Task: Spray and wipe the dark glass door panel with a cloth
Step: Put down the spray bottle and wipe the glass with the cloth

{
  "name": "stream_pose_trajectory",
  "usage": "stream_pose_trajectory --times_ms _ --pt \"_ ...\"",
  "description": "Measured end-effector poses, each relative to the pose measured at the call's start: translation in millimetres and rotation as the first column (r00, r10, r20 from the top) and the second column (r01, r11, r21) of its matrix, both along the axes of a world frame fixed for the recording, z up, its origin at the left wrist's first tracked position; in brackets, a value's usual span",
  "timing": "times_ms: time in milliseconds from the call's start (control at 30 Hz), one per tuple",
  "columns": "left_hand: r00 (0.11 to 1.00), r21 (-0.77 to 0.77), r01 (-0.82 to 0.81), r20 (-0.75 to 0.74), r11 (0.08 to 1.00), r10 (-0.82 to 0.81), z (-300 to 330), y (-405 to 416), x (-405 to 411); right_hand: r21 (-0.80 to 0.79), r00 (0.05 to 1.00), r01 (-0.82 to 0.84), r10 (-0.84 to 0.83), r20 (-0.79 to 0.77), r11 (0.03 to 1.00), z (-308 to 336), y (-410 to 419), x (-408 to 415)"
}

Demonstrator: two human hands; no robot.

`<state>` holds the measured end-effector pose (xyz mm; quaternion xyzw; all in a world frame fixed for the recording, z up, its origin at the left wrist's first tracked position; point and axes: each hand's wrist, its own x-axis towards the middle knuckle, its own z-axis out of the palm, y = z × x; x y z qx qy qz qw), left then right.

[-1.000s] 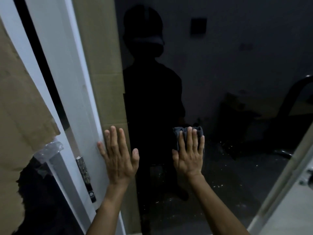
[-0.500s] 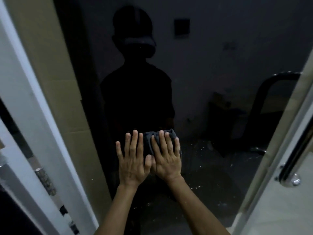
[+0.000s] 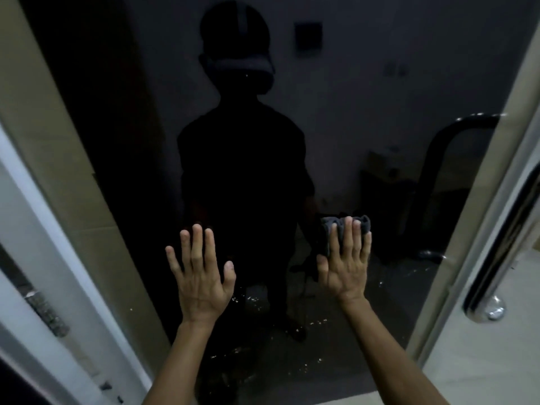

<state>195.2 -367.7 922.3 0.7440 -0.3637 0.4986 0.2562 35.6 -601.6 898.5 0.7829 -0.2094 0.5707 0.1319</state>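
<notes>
The dark glass door panel (image 3: 350, 118) fills the middle of the view and mirrors a person's dark silhouette. My left hand (image 3: 200, 273) lies flat on the glass with fingers spread and nothing in it. My right hand (image 3: 346, 258) presses a crumpled grey cloth (image 3: 331, 229) flat against the glass, to the right of the left hand; the cloth sticks out above and left of the fingers. Small bright droplets or specks dot the lower glass (image 3: 292, 325). No spray bottle shows.
A white door frame (image 3: 73, 258) with a metal hinge (image 3: 48, 314) runs down the left. On the right stand a metallic door edge (image 3: 479, 229) and a black-and-chrome pull handle (image 3: 496, 258). Pale floor tiles (image 3: 496, 361) lie at lower right.
My right hand has slid the cloth to the right across the glass, away from the left hand. The hands were side by side half a second ago. The view has shifted slightly.
</notes>
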Motion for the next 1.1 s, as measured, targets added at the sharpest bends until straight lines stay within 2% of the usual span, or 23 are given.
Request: stream_pose_trajectory --times_ms 133,300,433,600,1100 --pt "0.998 -0.07 0.038 -0.055 0.997 -0.042 0.8 -25.9 -31.0 -0.002 1.0 -0.016 0.016 -0.001 1.0 -0.3 -4.7 -1.5" --pt "0.98 0.138 0.19 0.031 0.972 -0.196 -4.2 -88.3 -81.7 -0.016 0.999 -0.03 0.029 -0.023 0.999 1.6 -3.2 -4.1" --pt "0.992 0.121 0.128 -0.008 0.984 -0.128 -10.9 -120.9 -94.2 -0.037 0.998 -0.051 0.05 -0.032 0.998 0.8 -7.1 -5.9" --pt "0.997 0.082 0.075 0.029 0.994 -0.078 -15.0 -130.0 -90.8 -0.093 0.997 -0.051 0.045 -0.069 0.994 -6.6 -35.7 -23.5" --pt "0.998 0.046 0.014 0.062 0.999 -0.017 -20.0 -138.2 -90.9 0.074 0.992 0.027 -0.036 0.123 0.997 -32.3 -161.5 -120.2"
